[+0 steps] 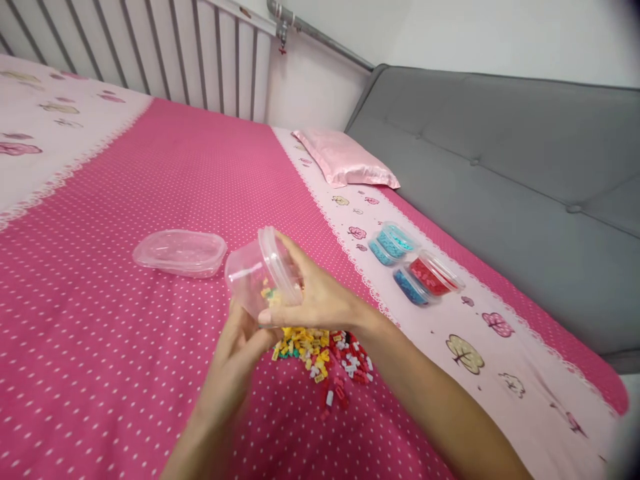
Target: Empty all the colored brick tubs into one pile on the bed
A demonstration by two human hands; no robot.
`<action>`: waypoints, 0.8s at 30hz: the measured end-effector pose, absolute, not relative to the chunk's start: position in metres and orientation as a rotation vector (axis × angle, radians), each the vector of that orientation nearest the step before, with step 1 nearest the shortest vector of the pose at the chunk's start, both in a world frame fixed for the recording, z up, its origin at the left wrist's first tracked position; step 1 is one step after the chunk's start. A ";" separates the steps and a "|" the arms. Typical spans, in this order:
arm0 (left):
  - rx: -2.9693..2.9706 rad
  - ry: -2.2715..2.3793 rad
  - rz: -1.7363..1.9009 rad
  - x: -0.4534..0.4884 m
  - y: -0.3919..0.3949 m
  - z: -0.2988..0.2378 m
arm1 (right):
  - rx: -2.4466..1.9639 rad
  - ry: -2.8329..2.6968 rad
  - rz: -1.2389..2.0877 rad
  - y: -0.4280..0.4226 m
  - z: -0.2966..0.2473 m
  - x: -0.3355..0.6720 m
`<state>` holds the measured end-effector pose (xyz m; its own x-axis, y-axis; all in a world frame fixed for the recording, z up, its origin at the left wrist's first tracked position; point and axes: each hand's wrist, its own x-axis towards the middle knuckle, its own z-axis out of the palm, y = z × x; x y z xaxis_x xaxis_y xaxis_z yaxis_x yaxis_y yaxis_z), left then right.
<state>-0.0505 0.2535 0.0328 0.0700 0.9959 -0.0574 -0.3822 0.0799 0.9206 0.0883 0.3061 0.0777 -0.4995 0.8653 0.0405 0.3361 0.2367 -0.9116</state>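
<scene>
A clear plastic container [245, 267] is tilted on its side above the bed, its rim turned to the right. Some small yellow and green pieces show through its wall near the rim. My right hand [320, 293] grips it around the rim, thumb along the near side. Under the container's lower side, my left hand [245, 340] holds it, with the fingers partly hidden behind the clear wall. Directly below lies a pile of small yellow pieces [305, 343] with a few green ones. Red, white and pink pieces [353, 357] are heaped beside it, partly behind my right wrist.
An oblong clear plastic container [180, 252] sits on the pink dotted bedspread [200, 173] to the left. At right stand lidded boxes with light blue [395, 240], red [431, 277] and dark blue pieces [411, 288]. A pink pillow [345, 159] lies by the grey headboard [500, 147].
</scene>
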 end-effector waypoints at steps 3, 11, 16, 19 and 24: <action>0.875 0.929 1.417 -0.057 0.259 0.033 | -1.080 -1.970 1.300 0.330 0.071 0.070; 0.369 1.206 1.654 -0.075 0.275 0.018 | -1.454 -1.800 0.889 0.401 0.071 0.016; 0.373 1.234 1.625 -0.079 0.273 0.018 | -1.621 -1.728 0.561 0.448 0.056 0.002; 0.374 1.243 1.597 -0.080 0.271 0.016 | -1.673 -1.734 0.539 0.470 0.034 0.000; 0.375 1.271 1.596 -0.082 0.271 0.009 | -1.532 -1.952 0.552 0.494 0.006 -0.012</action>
